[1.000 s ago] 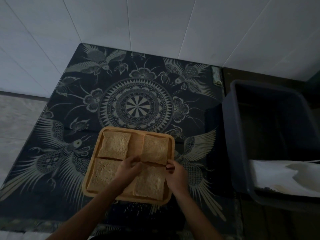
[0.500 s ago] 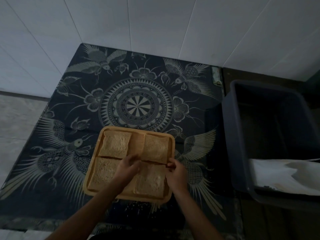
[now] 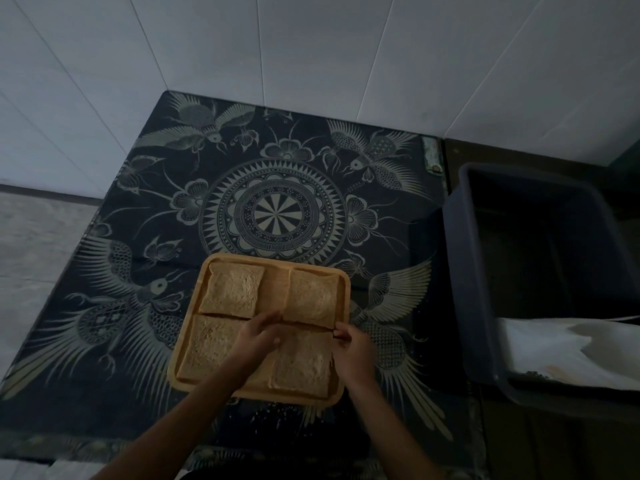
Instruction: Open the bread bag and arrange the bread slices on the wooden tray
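Note:
A square wooden tray (image 3: 273, 280) lies on the patterned table near its front edge. Several bread slices lie on it in a grid: far left slice (image 3: 232, 288), far right slice (image 3: 313, 297), near left slice (image 3: 207, 342), near right slice (image 3: 304, 365). My left hand (image 3: 258, 337) pinches the near left corner of the far right slice. My right hand (image 3: 351, 344) pinches that slice's near right corner. The slice rests low on the tray. A white bag (image 3: 554, 351) lies inside the dark bin.
A dark plastic bin (image 3: 467, 258) stands right of the table. The dark cloth with bird and mandala pattern (image 3: 273, 213) covers the table. Crumbs (image 3: 273, 410) lie before the tray. White tiled walls close off the back.
The far right slice has come down from a slight tilt to lie flatter on the tray. Both hands stay pinched on its near corners and moved very little.

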`<state>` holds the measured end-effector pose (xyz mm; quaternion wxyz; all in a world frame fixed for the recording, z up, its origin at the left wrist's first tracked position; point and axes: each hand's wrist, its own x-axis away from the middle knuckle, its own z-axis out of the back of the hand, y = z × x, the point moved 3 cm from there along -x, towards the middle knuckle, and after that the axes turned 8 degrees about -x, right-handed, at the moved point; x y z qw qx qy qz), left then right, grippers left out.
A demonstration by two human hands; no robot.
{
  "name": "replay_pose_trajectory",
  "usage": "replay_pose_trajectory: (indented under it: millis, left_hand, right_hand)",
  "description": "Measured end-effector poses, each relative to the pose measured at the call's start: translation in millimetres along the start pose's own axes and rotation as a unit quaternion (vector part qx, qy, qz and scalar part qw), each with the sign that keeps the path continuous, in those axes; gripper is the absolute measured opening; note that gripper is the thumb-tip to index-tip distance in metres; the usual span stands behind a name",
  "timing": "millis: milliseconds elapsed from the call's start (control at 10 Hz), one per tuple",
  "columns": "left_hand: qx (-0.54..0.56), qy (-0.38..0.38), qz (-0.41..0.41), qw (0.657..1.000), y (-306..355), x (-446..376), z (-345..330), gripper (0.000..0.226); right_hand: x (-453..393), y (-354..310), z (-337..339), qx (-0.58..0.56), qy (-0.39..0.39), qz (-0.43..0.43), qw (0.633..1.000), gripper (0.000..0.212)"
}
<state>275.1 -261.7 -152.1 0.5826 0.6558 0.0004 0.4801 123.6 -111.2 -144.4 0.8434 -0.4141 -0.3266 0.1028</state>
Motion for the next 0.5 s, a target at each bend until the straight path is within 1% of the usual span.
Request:
replay_pose_trajectory:
  millis: [100,300,400,500]
  left_hand:
    - [0.026,-0.005,0.003,1.0,0.7,0.5,-0.5,0.03]
    - [0.026,-0.001,0.028,0.999,-4.7,-3.9,1.9,0.04]
    - [0.012,-0.005,0.012,1.0,-1.5,-2.3,2.5,0.036]
    - [-0.04,-0.007,-0.019,0.999,8.2,-0.3,4.8,0.033]
  right_hand:
    - [0.5,-0.9,0.4,0.004,0.003,0.002,1.0,0.036]
    - [3.9,-2.4,0.2,0.01,0.002,-0.004,1.0,0.035]
    - [7.4,-4.0,0.3,0.014,-0.003,-0.002,1.0,0.035]
    - [9.9,-11.7,2.3,0.019,0.001,-0.003,1.0,0.032]
